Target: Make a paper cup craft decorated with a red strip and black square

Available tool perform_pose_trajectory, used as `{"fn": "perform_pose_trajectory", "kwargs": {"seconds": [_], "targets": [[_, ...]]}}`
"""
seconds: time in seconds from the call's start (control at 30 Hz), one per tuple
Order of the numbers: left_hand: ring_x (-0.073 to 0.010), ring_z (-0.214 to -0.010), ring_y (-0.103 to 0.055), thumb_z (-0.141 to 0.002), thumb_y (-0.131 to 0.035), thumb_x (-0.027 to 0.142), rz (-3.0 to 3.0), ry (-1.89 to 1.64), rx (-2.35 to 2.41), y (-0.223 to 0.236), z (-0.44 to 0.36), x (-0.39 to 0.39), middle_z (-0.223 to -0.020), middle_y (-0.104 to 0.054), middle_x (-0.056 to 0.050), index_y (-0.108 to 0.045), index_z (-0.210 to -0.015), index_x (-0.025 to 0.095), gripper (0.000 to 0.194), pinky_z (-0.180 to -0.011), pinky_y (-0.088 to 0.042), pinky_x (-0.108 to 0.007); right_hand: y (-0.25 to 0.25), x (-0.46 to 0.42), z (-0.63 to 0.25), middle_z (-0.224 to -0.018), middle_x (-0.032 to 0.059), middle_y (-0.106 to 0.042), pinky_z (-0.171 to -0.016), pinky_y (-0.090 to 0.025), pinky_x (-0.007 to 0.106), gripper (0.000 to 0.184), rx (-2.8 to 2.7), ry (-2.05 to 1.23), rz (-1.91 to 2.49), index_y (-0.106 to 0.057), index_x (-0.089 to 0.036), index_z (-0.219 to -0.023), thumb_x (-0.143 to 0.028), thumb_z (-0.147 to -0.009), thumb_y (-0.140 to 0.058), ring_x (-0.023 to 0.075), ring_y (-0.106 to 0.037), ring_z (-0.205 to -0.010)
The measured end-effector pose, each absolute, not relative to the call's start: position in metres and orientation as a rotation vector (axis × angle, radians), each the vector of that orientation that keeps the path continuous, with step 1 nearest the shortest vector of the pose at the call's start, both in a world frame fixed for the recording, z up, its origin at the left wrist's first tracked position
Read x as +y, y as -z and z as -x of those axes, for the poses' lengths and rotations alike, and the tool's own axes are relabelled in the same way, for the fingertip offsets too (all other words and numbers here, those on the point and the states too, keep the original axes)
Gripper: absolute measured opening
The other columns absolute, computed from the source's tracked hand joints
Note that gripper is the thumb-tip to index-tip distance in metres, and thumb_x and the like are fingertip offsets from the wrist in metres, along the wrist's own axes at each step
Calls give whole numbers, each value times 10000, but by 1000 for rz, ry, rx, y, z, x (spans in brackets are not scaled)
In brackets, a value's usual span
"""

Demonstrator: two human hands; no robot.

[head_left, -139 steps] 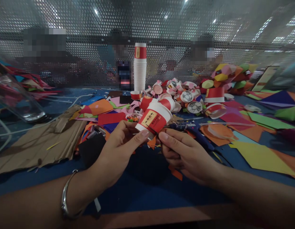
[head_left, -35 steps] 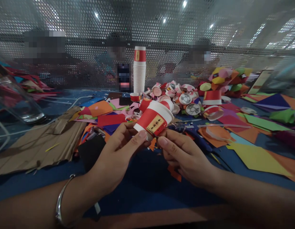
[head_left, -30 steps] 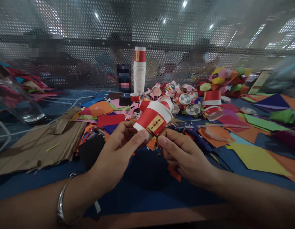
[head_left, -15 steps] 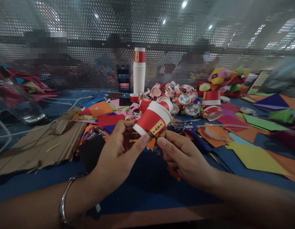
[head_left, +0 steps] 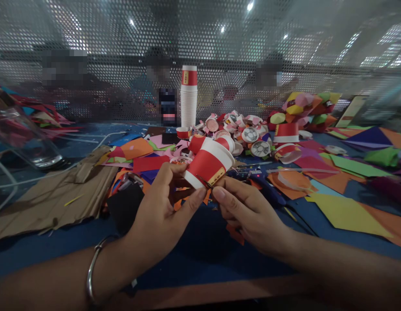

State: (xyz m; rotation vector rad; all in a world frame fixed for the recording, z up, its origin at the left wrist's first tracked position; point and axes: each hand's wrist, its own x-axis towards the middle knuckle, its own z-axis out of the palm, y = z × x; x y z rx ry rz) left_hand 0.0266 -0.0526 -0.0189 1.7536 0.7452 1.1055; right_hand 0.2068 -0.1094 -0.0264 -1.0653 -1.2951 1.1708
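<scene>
A red and white paper cup [head_left: 209, 163] with a gold label lies tilted between my hands, its mouth pointing up and to the right. My left hand [head_left: 163, 211] grips its base with thumb and fingers closed round it. My right hand [head_left: 248, 211] pinches the lower edge near the label; a thin dark tool [head_left: 205, 182] shows between thumb and cup, and what it is I cannot make out. Both hands hover over the blue table [head_left: 200, 255].
Coloured paper sheets [head_left: 352, 211] and scraps cover the table. A tall stack of cups [head_left: 189, 97] stands at the back, with cut cup pieces [head_left: 252, 134] beside it. Brown cardboard [head_left: 54, 194] lies left, a clear container [head_left: 28, 142] far left. A perforated screen [head_left: 200, 52] closes the back; people sit beyond it.
The cup has turned in my hands, so the gold label has rolled from the top face down toward the underside. My left thumb has shifted along the base.
</scene>
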Motion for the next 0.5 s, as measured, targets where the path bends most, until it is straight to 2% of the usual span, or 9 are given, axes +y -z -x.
{"fn": "perform_pose_trajectory", "kwargs": {"seconds": [0.17, 0.27, 0.37, 0.43, 0.5], "targets": [[-225, -1127, -708, -929, -790, 372, -1702, -1114, 709, 20, -27, -51, -1240, -704, -77, -554, -1241, 229, 417, -965, -584, -366, 27, -110, -207, -612, -97, -337, -407, -178, 208, 446, -1287, -1172, 1063, -547, -214, -834, -626, -975, -638, 59, -208, -484], [-233, -1180, -689, -943, -770, 412, -1482, -1060, 686, 21, -32, -48, -1326, -685, -80, -548, -1339, 238, 486, -1013, -580, -389, 26, -107, -207, -609, -103, -314, -413, -168, 215, 445, -1256, -1178, 1050, -565, -216, -865, -641, -948, -669, 63, -191, -484], [-237, -1169, -693, -971, -726, 459, -1311, -984, 670, 24, -35, -45, -1267, -720, -67, -611, -1328, 236, 436, -1069, -559, -420, 26, -105, -206, -608, -104, -301, -417, -167, 219, 432, -1264, -1156, 1050, -599, -207, -896, -629, -947, -676, 67, -188, -490], [-241, -1130, -711, -968, -732, 463, -1307, -944, 666, 24, -34, -43, -1194, -748, -65, -661, -1255, 219, 383, -1067, -560, -427, 26, -104, -206, -604, -105, -298, -415, -165, 219, 423, -1271, -1149, 1038, -593, -207, -880, -616, -958, -669, 67, -189, -489], [-250, -1144, -716, -970, -734, 451, -1367, -938, 638, 22, -32, -43, -1193, -760, -68, -669, -1261, 212, 382, -1075, -555, -425, 27, -105, -207, -607, -104, -303, -409, -166, 217, 418, -1295, -1140, 1034, -574, -209, -852, -600, -976, -655, 65, -196, -488]]}}
